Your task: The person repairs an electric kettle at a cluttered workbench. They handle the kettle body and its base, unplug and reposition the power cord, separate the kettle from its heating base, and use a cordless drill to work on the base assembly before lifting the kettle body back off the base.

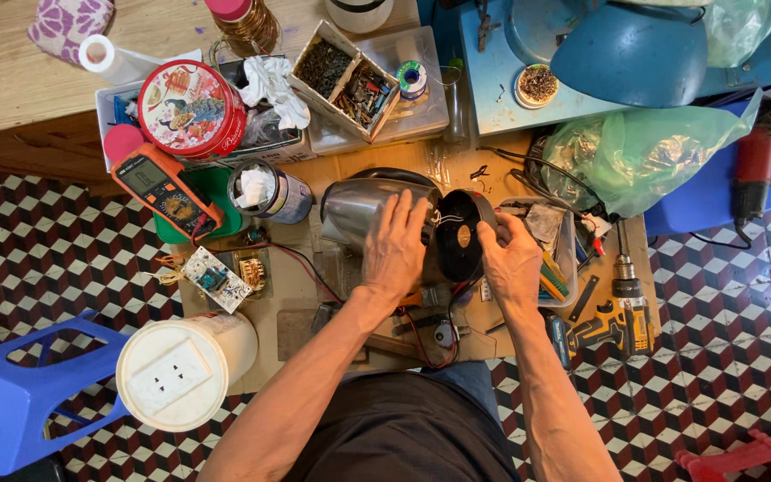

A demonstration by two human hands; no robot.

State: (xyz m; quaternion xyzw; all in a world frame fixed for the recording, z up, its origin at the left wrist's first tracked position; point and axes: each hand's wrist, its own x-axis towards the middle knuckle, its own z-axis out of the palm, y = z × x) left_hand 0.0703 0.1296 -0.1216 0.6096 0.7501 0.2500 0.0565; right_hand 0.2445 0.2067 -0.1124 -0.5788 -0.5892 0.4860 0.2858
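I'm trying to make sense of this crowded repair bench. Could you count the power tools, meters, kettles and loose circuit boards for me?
Kettles: 1, the steel kettle on its side, left hand on its body, right hand at its black base.
Meters: 1, the orange multimeter.
Power tools: 2, the yellow drill and the red tool.
Circuit boards: 2, white board, coil board.
Total: 6.

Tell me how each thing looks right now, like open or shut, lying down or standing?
Kettle: lying on its side, base facing right.
Left hand: gripping the kettle.
Right hand: on the kettle's black base.
Red tin: lid on.
Cardboard box: open, parts inside.
Yellow drill: lying flat, untouched.
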